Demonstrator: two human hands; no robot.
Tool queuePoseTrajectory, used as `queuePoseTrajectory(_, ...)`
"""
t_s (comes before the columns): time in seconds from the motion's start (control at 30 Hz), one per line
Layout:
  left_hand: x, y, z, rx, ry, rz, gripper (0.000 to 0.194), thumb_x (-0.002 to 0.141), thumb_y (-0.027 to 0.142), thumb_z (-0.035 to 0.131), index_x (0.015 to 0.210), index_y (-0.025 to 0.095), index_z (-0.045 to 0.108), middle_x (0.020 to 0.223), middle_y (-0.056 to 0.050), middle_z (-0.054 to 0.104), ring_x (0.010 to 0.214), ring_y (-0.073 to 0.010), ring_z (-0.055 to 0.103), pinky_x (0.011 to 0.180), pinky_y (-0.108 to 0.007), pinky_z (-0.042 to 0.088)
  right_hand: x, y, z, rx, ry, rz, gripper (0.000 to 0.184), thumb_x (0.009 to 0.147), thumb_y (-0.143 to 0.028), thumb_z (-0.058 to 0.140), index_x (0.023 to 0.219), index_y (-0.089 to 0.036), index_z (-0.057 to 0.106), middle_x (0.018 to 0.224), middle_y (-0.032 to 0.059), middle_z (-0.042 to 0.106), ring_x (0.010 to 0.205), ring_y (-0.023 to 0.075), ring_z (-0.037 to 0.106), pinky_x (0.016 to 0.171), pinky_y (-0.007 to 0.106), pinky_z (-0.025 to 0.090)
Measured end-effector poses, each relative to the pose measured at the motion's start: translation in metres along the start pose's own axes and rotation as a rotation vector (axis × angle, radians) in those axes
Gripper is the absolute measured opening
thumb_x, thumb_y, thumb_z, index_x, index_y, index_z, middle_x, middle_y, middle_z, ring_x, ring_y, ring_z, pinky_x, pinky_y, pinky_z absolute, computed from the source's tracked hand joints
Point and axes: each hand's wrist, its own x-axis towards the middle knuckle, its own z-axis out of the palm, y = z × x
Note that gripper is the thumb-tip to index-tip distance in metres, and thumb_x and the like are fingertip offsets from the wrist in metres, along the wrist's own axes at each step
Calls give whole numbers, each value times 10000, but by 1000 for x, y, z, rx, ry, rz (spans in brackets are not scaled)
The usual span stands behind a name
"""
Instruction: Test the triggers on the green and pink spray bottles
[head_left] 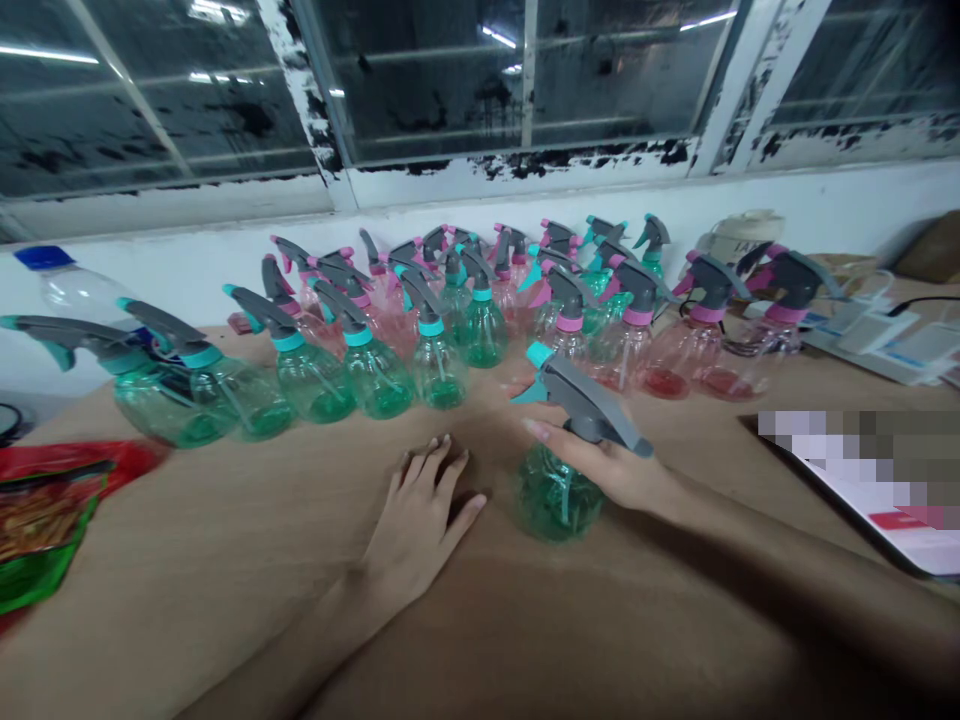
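A: Identify the landmark and the item in hand.
B: Landmark: lit-screen device. The green spray bottle is upright to the left of the landmark, above or on the tabletop; base contact cannot be confirmed. Its grey spray head has a teal nozzle directed away from the landmark.

A: State the right hand.
B: Right hand: between the bottle and the landmark, thumb and fingers clamped around the bottle neck beneath the spray head.

A: State the left hand.
B: Left hand: farther left of the landmark than the bottle, palm down on the tabletop, fingers slightly apart, thumb spread.

A: List the surrounding items.
B: Teal-collared bottles: a row well left of the landmark and behind it. Pink-collared bottles: left of the landmark and behind it, red liquid visible in some. White equipment: behind the landmark. Red-and-green packet: far left of the landmark.
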Motion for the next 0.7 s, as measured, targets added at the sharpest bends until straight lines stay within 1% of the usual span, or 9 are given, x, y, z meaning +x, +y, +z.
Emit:
queuePoseTrajectory(0.07,0,0,0,0,-5,0,451,931,448,389,1257,153,487,1348,-140,456,1239,-284,401,995,-494,342,1,0,0,-4,12,12,212,828,-322,563,1021,-236,575,964,38,653,707,176,617,705,348,495)
queuePoseTrajectory(0.2,0,0,-1,-6,-3,-2,449,932,447,386,1260,156,484,1353,-138,449,1244,-284,393,990,-496,348,3,-5,-1,-3,37,-12,131,827,-346,567,911,-246,565,926,17,638,722,160,603,757,338,471)
queuePoseTrajectory(0.27,0,0,-1,-11,2,-1,441,933,444,385,1256,162,487,1354,-134,448,1245,-283,393,991,-497,346,3,-8,-3,-15,40,-17,112,827,-345,564,847,-235,553,811,-5,606,642,132,566,694,310,463)
queuePoseTrajectory(0.33,0,0,-1,-12,5,3,437,934,442,382,1251,162,491,1353,-133,450,1245,-284,393,992,-498,344,3,-12,-4,-39,45,-5,122,825,-337,560,787,-224,533,669,-36,532,539,106,493,607,287,439)
queuePoseTrajectory(0.37,0,0,-1,-11,6,6,437,934,442,382,1249,161,493,1351,-134,451,1245,-284,393,993,-498,343,3,-13,-4,-49,45,4,132,826,-335,556,769,-220,526,628,-46,499,510,99,464,575,280,426)
queuePoseTrajectory(0.43,0,0,0,-8,9,9,440,934,441,382,1251,157,492,1349,-135,453,1246,-282,393,997,-495,341,2,-12,-4,-54,51,11,146,828,-344,546,761,-216,527,611,-47,488,512,100,463,559,276,417)
queuePoseTrajectory(0.57,0,-1,1,-8,5,0,447,927,446,398,1249,152,496,1348,-138,454,1247,-285,391,1007,-496,331,1,-3,-2,6,16,12,173,826,-382,549,892,-224,576,789,2,610,615,131,552,636,301,453)
queuePoseTrajectory(0.67,0,0,1,-13,-1,-6,445,926,445,400,1246,152,500,1352,-138,450,1250,-288,387,1004,-500,333,0,3,-1,19,-13,8,292,831,-387,545,1086,-247,569,971,39,636,733,168,601,737,336,473)
queuePoseTrajectory(0.7,0,0,0,-15,-4,-5,447,928,443,397,1250,151,496,1354,-139,447,1250,-288,386,1003,-500,334,0,3,-1,5,-15,11,333,835,-388,539,1137,-251,554,984,44,638,767,179,606,767,347,473)
